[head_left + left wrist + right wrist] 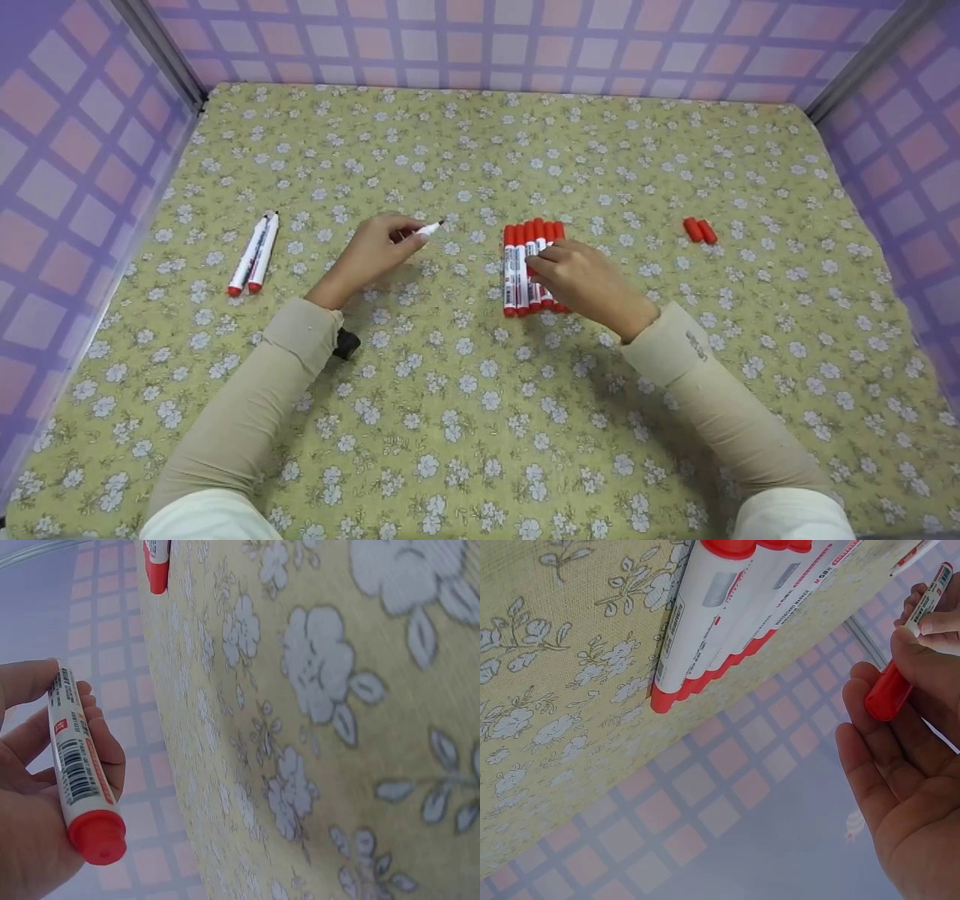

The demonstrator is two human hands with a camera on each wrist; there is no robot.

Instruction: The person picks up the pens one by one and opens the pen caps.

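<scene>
1. The left hand (373, 251) is hovering left of centre over the flowered cloth (480, 420), fingers curled round an uncapped marker (429, 228) whose dark tip is pointing right, toward the row of markers
2. In the left wrist view, that marker (81, 765) is lying across the fingers (105, 746), white barrel with a barcode showing and its red butt end toward the camera
3. The right hand (585, 281) is resting on a row (527, 262) of capped red-and-white markers lying side by side at the middle of the cloth, caps pointing away from the person
4. The right hand's fingers are curling round one marker (907, 652) of the row, thumb on top; the right wrist view is showing it pinched, with the rest of the row (735, 615) lying flat just beside it
5. Two loose red caps (699, 229) are lying together well to the right of the row
6. Two more uncapped markers (254, 253) are lying side by side well to the left, tips away from the person, touching each other
7. A small black object (346, 343) is showing under the left sleeve (255, 405); what it is cannot be told
8. Walls (67, 172) with a purple and pink check are standing round the cloth on three sides
</scene>
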